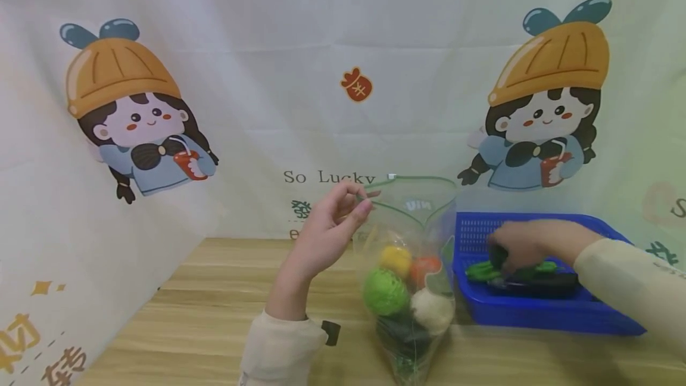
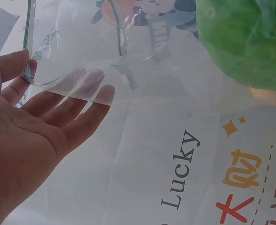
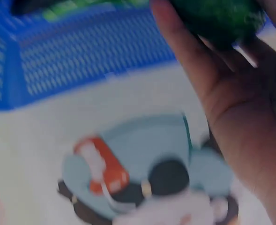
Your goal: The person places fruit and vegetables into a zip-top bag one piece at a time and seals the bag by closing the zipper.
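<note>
My left hand [image 1: 327, 231] pinches the rim of a clear zip bag [image 1: 420, 186] between thumb and forefinger; its other fingers show behind the film in the left wrist view. The bag stands on the table, its mouth parted. Inside are a green cabbage [image 1: 384, 292], a whitish round vegetable [image 1: 432, 310], an orange-red piece [image 1: 426, 269], a yellow piece [image 1: 395, 260] and dark things at the bottom. Over the blue basket [image 1: 557, 311], my right hand [image 1: 527, 243] holds a dark green rounded vegetable [image 3: 217, 18]. An eggplant [image 1: 536, 285] and long green vegetables [image 1: 479, 271] lie in the basket below it.
The blue basket stands right beside the bag, with slotted walls. A wood-grain table [image 1: 214, 308] spreads under everything. Behind it hangs a pale printed cloth [image 1: 278, 106] with cartoon figures, which also runs along the left side.
</note>
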Motion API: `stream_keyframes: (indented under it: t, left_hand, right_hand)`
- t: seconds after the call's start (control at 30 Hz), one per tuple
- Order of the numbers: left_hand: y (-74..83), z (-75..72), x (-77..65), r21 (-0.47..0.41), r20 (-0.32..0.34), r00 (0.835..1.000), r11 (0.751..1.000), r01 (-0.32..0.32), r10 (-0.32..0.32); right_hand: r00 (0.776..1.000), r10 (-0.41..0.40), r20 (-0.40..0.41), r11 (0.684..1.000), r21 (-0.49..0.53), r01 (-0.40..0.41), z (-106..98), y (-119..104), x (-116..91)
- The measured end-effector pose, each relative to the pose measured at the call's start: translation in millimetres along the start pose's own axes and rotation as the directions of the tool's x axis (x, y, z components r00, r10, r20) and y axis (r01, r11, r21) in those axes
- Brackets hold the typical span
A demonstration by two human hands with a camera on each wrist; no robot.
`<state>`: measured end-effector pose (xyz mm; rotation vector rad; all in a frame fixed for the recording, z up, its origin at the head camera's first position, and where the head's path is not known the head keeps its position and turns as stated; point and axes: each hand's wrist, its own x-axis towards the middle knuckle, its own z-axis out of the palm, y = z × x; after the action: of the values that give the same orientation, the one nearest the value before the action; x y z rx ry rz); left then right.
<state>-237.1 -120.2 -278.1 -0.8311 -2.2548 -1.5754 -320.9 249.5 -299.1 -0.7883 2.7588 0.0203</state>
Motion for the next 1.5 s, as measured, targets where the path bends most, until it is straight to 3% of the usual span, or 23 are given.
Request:
stream_keyframes:
  t: [0.07,0.13,0.23,0.33,0.37,0.4,0.43,0.47,0.5,0.73,0.93,1.07,1.37,1.5]
  left_hand:
    - [0.4,0.1,0.6,0.002,-0.001,1.000,1.000,-0.001,0.001]
    - [0.9,0.1,0.5,0.003,-0.001,1.000,1.000,0.001,-0.001]
    - [0.9,0.1,-0.5,0.002,-0.003,1.000,1.000,0.010,-0.010]
    - [0.8,0.3,-1.9,0.003,-0.001,1.000,1.000,0.017,-0.017]
    - [0.4,0.4,-2.1,0.002,0.001,1.000,1.000,0.017,-0.017]
    - [0.0,0.5,-2.3,0.002,0.003,1.000,1.000,0.017,-0.017]
    - [-0.3,0.6,-2.5,0.001,0.004,1.000,1.000,0.015,-0.015]
    - [-0.2,0.7,-2.8,0.000,0.005,1.000,1.000,0.013,-0.013]
    - [-0.2,0.7,-2.9,-0.001,0.005,1.000,1.000,0.012,-0.012]
    - [0.9,1.0,-2.2,0.002,0.010,1.000,1.000,-0.004,0.004]
    - [-0.4,2.0,-1.3,0.010,0.019,1.000,1.000,-0.013,0.013]
    - [-1.1,2.3,-1.5,0.007,0.020,1.000,1.000,-0.016,0.016]
    - [2.3,2.1,-0.4,0.012,0.026,0.999,1.000,-0.021,0.020]
    - [2.5,1.8,0.0,0.018,0.027,0.999,1.000,-0.019,0.018]
  right_hand:
    - [0.986,-0.083,-0.147,0.996,-0.035,0.079,-26,-2,-3]
    - [0.938,-0.150,-0.313,0.988,-0.070,0.134,-52,-8,-10]
    - [0.791,-0.230,-0.567,0.973,-0.106,0.206,-88,-24,-22]
    - [0.596,-0.254,-0.762,0.954,-0.095,0.285,-112,-45,-31]
    - [0.545,-0.256,-0.798,0.945,-0.088,0.315,-117,-53,-34]
    - [0.519,-0.248,-0.818,0.938,-0.070,0.339,-121,-61,-36]
    - [0.509,-0.247,-0.825,0.932,-0.058,0.359,-124,-69,-37]
    - [0.511,-0.252,-0.821,0.928,-0.054,0.370,-127,-77,-38]
    - [0.528,-0.266,-0.807,0.926,-0.060,0.373,-128,-85,-38]
    - [0.693,-0.357,-0.626,0.922,-0.118,0.369,-126,-123,-33]
    - [0.776,-0.355,-0.521,0.931,-0.122,0.344,-119,-129,-27]
    - [0.811,-0.350,-0.469,0.936,-0.136,0.325,-116,-128,-25]
    - [0.827,-0.289,-0.483,0.957,-0.158,0.242,-118,-111,-31]
    - [0.849,-0.240,-0.471,0.971,-0.120,0.208,-118,-96,-33]
